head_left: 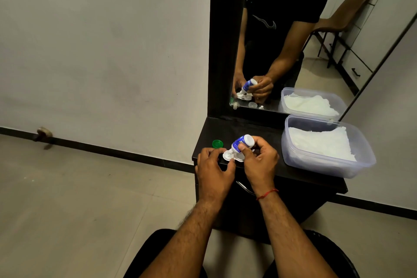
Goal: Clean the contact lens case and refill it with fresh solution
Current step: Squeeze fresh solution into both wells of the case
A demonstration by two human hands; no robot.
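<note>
Beneath the bottle (242, 141) tilted in right grip (259, 161), lens case (228, 156), pinched by left grip (214, 168)

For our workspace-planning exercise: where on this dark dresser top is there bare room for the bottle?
Bare dark top lies between the mirror's base and the round green cap, and along the front edge before the clear plastic tub of white tissue. Crowded: the front-left corner, where left hand holds the white lens case and right hand the blue-and-white bottle.
</note>
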